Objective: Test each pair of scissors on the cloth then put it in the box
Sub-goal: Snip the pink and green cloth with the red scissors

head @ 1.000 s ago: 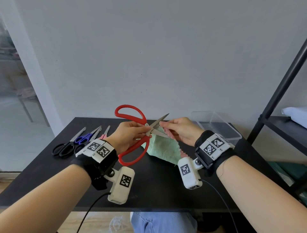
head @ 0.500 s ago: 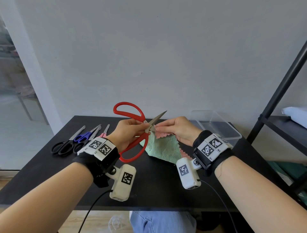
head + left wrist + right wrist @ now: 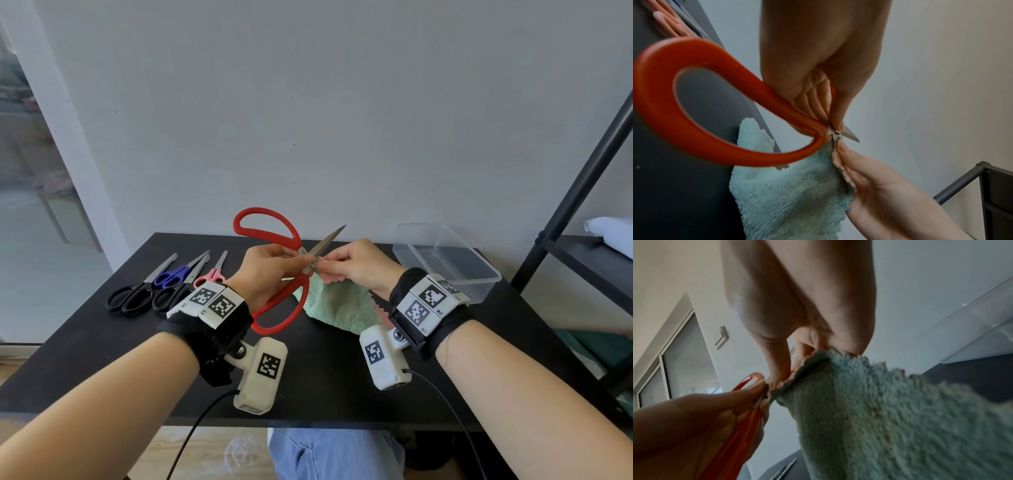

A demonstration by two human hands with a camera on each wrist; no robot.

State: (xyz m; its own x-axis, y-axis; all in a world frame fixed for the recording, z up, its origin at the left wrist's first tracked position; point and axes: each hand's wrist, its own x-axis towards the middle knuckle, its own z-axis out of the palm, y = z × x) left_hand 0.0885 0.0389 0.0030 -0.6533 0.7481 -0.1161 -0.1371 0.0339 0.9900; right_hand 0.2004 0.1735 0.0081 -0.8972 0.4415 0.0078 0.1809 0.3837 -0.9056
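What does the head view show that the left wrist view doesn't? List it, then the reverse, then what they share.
Only the head view: the clear plastic box on the black table, three more pairs of scissors lying at the left, black, blue and pink, and both wrist cameras.

Only the left wrist view: close up, the left hand's fingers gripping at the pivot.

Both: the left hand holding the red scissors, the right hand pinching the green cloth at the blades.

Red-handled scissors (image 3: 274, 270) against lifted green cloth (image 3: 337, 308)
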